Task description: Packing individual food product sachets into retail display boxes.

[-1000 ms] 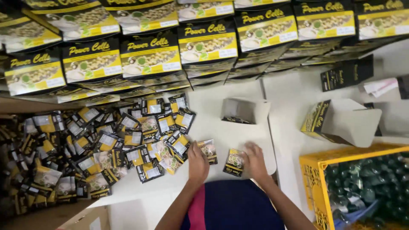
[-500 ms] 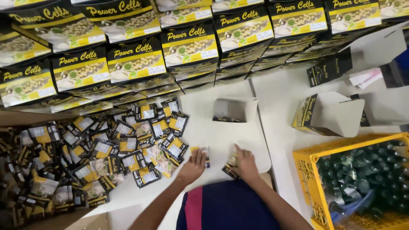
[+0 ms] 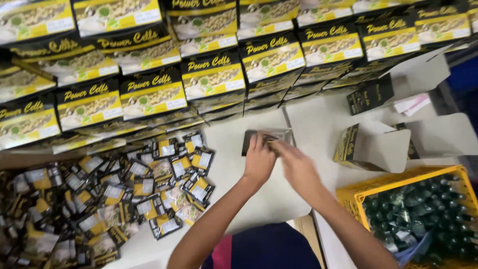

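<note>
Black-and-yellow sachets (image 3: pixel 269 139) sit between your two hands over a small open box (image 3: pixel 266 142) at the middle of the white table (image 3: pixel 318 119). Your left hand (image 3: pixel 259 162) and right hand (image 3: pixel 298 167) both pinch the sachets at the box mouth. To the left lies a loose heap of sachets (image 3: pixel 124 194); stacked cartons (image 3: pixel 214 79) line the far edge. An open carton (image 3: pixel 368 147) and a yellow crate (image 3: pixel 358 192) of dark bottles (image 3: pixel 418 214) stand at your right.

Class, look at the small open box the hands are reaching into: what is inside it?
Both hands, left and right, cover the open box. A dark packet edge shows at the fingers; the rest inside is hidden.
</note>
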